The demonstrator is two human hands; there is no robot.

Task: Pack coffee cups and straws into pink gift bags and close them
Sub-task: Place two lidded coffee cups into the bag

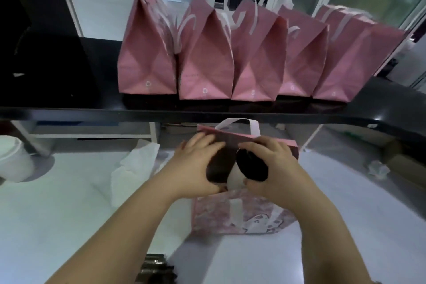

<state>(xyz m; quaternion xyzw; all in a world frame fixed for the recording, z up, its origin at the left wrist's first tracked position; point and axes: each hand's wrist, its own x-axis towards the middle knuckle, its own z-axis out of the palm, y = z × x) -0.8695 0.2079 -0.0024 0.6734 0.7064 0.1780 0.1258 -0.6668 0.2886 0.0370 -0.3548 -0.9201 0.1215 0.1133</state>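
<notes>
Loading step, I reckon. Left grip [196, 163] curls round 1 dark cup [217, 168], right grip [273, 168] round 1 black-lidded white cup [252, 166], both at the mouth of the open pink paper bag [214, 217]. Next: seat both upright, side by side.

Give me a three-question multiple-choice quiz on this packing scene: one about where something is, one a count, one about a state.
1. Where do the closed pink paper gift bags stand?
A) on the black shelf
B) on the floor
C) in a drawer

2. How many stand there?
A) three
B) five
C) eight

3. The patterned pink gift bag under the hands is:
A) open-topped
B) folded shut
C) lying flat

Answers:
1 A, they line the shelf above the white table.
2 B, five bases sit side by side.
3 A, the left hand holds a dark cup and the right hand a black-lidded white cup over its open mouth.
</notes>
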